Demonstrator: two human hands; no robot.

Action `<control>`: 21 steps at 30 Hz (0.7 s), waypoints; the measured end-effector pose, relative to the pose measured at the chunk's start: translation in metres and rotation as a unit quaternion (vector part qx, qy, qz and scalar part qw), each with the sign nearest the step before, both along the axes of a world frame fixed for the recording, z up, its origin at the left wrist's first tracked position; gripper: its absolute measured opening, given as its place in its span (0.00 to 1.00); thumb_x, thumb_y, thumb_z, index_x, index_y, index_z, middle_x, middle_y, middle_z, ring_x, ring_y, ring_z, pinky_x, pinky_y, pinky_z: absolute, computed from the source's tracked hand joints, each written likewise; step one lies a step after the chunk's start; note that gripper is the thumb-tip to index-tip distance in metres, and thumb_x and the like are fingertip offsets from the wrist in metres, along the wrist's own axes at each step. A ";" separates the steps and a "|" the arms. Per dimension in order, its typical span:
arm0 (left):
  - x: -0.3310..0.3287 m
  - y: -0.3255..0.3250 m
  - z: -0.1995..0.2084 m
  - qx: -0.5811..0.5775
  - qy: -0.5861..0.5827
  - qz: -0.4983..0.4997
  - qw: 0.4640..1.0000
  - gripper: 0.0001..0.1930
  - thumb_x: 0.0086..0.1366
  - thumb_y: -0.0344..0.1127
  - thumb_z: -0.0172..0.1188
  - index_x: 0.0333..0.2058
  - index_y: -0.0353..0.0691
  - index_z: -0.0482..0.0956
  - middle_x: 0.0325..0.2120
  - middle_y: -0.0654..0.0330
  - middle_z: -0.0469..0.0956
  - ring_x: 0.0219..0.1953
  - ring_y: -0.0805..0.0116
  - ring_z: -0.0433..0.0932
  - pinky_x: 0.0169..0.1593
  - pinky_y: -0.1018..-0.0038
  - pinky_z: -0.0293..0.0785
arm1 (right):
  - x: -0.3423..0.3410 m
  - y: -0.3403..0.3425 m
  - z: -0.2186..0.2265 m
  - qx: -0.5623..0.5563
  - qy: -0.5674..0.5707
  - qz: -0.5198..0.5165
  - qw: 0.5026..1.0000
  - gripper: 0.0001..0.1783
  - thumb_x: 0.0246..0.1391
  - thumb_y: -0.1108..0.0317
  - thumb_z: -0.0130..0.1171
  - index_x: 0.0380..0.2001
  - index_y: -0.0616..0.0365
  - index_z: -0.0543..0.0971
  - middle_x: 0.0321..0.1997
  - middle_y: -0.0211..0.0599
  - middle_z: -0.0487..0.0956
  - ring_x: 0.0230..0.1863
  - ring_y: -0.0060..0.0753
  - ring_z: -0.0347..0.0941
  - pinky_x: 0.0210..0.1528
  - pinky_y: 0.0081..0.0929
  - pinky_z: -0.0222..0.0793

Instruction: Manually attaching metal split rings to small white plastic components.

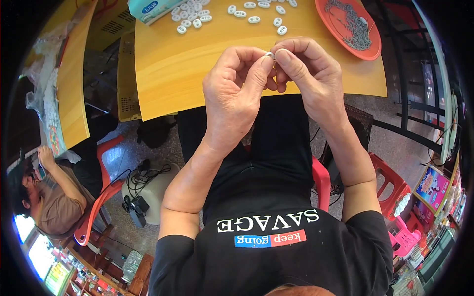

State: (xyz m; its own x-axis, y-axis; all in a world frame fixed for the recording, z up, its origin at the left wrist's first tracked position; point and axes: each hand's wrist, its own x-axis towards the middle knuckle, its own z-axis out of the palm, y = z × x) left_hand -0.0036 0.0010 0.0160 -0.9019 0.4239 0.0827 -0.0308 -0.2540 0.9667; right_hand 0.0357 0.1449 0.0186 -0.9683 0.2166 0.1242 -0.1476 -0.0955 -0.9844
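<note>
Head view: both hands meet above the surface, a yellow table (173,74), a little in from its near edge and roughly midway between its left and right edges. Left hand (231,86): thumb and forefinger pinched almost closed, other fingers curled under. Right hand (318,79): similar pinch, thumb tip against the forefinger side, remaining fingers folded in.

Small white piece (269,54) sits at the meeting point of the two pinches, gripped by the left fingertips; right fingertips touch or nearly touch it. Key relation: it lies to the right of the left hand's palm and to the left of the right hand's, at the tips of both, so neither hand is clearly nearer. Long axis: mostly covered by fingers, cannot tell. Whether the right pinch holds a separate part: cannot tell.

Loose white two-holed ovals (254,19) lie beyond the fingertips, away from the near edge. Red plate (369,55) of small grey pieces (359,37) stands by the right edge, nearer the right hand.
</note>
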 end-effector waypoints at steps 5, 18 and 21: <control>-0.005 0.005 -0.007 0.002 -0.003 0.023 1.000 0.07 0.69 0.30 0.58 0.40 0.31 0.76 0.27 0.60 0.79 0.28 0.76 0.77 0.35 0.82 0.73 | -0.006 -0.003 -0.010 -0.032 -0.021 -0.024 0.999 0.10 0.64 0.68 0.58 0.39 0.68 0.78 0.28 0.31 0.79 0.27 0.17 0.74 0.30 0.16 0.73; -0.014 -0.002 -0.010 0.046 -0.065 -0.032 0.996 0.09 0.70 0.34 0.59 0.40 0.31 0.76 0.27 0.59 0.80 0.27 0.74 0.79 0.34 0.80 0.75 | -0.005 0.010 -0.005 0.002 0.006 -0.003 1.000 0.11 0.63 0.69 0.58 0.41 0.69 0.79 0.28 0.32 0.79 0.27 0.19 0.77 0.31 0.17 0.77; -0.013 -0.003 -0.011 0.052 -0.068 -0.037 0.996 0.09 0.70 0.34 0.59 0.39 0.32 0.76 0.27 0.59 0.80 0.27 0.74 0.79 0.34 0.80 0.75 | -0.004 0.010 -0.009 0.081 0.045 -0.018 0.996 0.10 0.64 0.70 0.58 0.40 0.69 0.78 0.28 0.33 0.79 0.26 0.19 0.77 0.31 0.17 0.76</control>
State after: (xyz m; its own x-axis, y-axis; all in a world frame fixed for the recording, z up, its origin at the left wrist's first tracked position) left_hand -0.0171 -0.0020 0.0049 -0.8741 0.4857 0.0094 -0.1821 -0.3454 0.9206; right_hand 0.0321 0.1548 0.0098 -0.9438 0.2212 0.2457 -0.2356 0.0712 -0.9692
